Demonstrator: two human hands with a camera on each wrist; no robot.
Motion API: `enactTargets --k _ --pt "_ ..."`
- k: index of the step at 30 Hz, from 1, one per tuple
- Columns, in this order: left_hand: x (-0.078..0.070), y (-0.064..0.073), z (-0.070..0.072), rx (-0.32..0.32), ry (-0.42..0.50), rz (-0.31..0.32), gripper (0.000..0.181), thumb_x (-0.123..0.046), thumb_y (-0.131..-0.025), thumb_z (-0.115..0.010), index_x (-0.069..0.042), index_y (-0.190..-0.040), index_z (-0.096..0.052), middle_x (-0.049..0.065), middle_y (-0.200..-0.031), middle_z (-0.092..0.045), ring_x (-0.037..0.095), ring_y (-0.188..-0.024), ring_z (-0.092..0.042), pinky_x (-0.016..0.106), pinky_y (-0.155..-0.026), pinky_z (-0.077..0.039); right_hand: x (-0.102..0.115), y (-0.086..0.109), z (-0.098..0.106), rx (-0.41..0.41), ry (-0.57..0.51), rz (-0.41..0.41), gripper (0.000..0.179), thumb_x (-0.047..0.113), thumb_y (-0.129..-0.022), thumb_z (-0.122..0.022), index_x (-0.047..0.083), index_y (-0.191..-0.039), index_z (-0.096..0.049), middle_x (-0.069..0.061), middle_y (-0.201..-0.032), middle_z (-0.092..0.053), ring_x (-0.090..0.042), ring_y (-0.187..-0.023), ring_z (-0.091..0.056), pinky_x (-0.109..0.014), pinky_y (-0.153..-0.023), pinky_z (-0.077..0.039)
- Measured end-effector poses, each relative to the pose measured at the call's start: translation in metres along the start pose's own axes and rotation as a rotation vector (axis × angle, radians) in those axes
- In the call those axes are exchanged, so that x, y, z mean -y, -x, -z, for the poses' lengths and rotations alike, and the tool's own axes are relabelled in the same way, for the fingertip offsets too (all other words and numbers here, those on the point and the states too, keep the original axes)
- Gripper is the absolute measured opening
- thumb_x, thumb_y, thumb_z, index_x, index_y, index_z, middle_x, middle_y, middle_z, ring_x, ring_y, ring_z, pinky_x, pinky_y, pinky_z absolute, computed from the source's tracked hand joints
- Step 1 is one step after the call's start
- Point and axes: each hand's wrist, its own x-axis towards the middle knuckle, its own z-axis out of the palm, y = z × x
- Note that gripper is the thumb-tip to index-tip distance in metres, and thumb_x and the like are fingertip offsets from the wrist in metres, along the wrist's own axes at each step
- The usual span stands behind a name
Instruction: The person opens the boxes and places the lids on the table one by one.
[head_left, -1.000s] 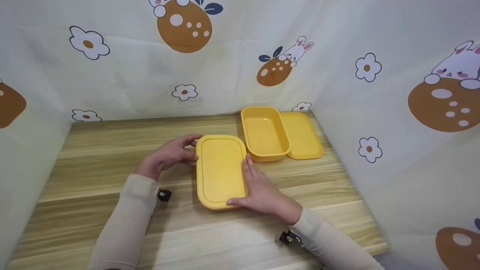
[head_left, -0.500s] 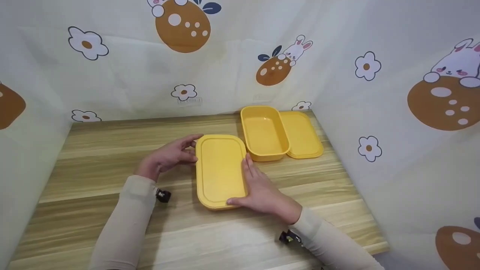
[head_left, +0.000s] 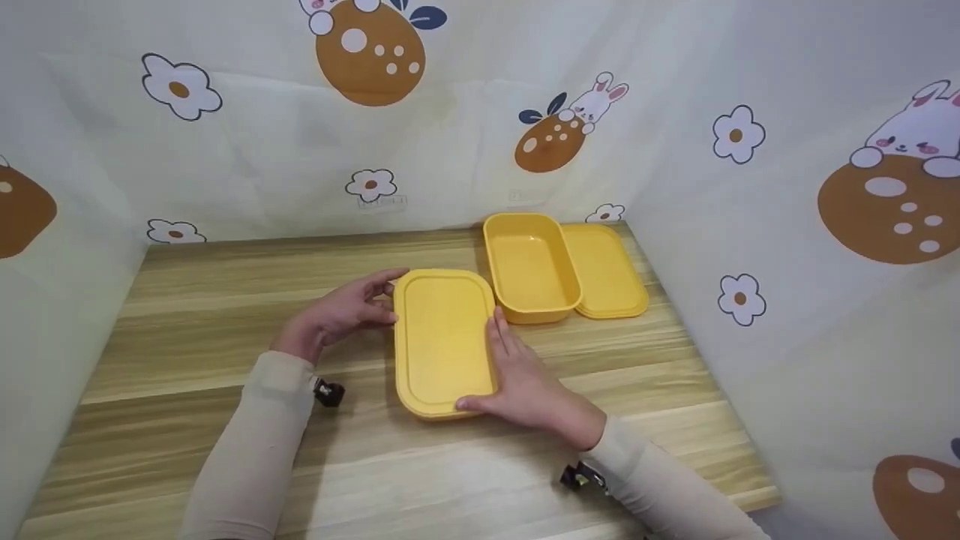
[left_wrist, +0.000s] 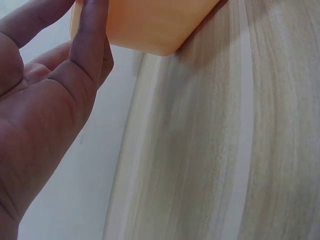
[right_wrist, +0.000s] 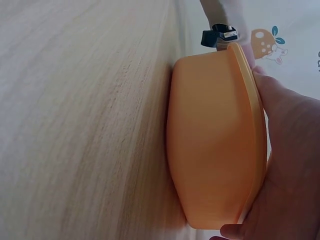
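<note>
A yellow rectangular food container with its lid on (head_left: 444,345) stands on the wooden table between both hands. My left hand (head_left: 343,309) holds its left side, fingertips at the far left corner and thumb on the rim. In the left wrist view, the bent fingers (left_wrist: 90,45) meet the container wall (left_wrist: 150,25). My right hand (head_left: 529,386) grips the opposite side, fingers along the right wall and thumb on the near lid edge. The right wrist view shows the container's side wall (right_wrist: 215,135) and the lid's rim over it, beside the right hand (right_wrist: 292,155).
Behind and right of the lidded container stands a second yellow container (head_left: 531,262), uncovered, with nothing seen inside. A yellow lid (head_left: 606,274) lies flat at its right. Patterned cloth walls (head_left: 450,150) enclose the wooden table (head_left: 225,277) at the back and sides.
</note>
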Motion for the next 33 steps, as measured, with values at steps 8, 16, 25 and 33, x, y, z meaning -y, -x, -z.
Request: enactTargets --k 8,16,25,33 --pt "-0.005 0.001 -0.005 0.002 0.045 -0.004 0.094 0.014 -0.095 -0.073 -0.012 -0.175 -0.03 0.021 -0.144 -0.052 0.025 -0.115 -0.069 0.034 -0.096 -0.062 -0.002 0.002 0.002 -0.015 -0.012 0.015 0.145 0.089 -0.087 -0.068 -0.003 -0.174 0.004 -0.02 -0.181 0.017 -0.039 -0.169 0.0 -0.052 -0.135 -0.013" --pt "-0.012 0.003 -0.011 -0.008 0.115 -0.005 0.095 0.015 -0.095 -0.071 -0.015 -0.176 -0.03 0.02 -0.15 -0.052 0.026 -0.115 -0.07 0.036 -0.096 -0.063 -0.004 0.002 0.002 -0.019 -0.009 0.01 0.145 0.09 -0.086 -0.067 -0.001 -0.174 0.004 -0.018 -0.182 0.016 -0.037 -0.169 0.0 -0.052 -0.135 -0.014" --pt "-0.011 0.004 -0.011 0.022 0.204 -0.031 0.095 0.015 -0.097 -0.07 -0.015 -0.176 -0.028 0.022 -0.154 -0.053 0.026 -0.115 -0.073 0.037 -0.095 -0.064 -0.005 0.003 0.005 -0.011 -0.03 0.008 0.145 0.087 -0.086 -0.071 0.0 -0.175 0.005 -0.018 -0.183 0.015 -0.039 -0.169 -0.004 -0.053 -0.135 -0.013" --pt "-0.011 0.005 -0.013 0.057 0.295 -0.07 0.097 0.021 -0.097 -0.063 -0.017 -0.178 -0.024 0.024 -0.16 -0.053 0.03 -0.114 -0.075 0.041 -0.094 -0.065 -0.006 0.005 0.008 -0.021 -0.054 0.015 0.144 0.083 -0.087 -0.074 0.0 -0.175 0.004 -0.018 -0.183 0.013 -0.038 -0.169 -0.003 -0.054 -0.135 -0.014"
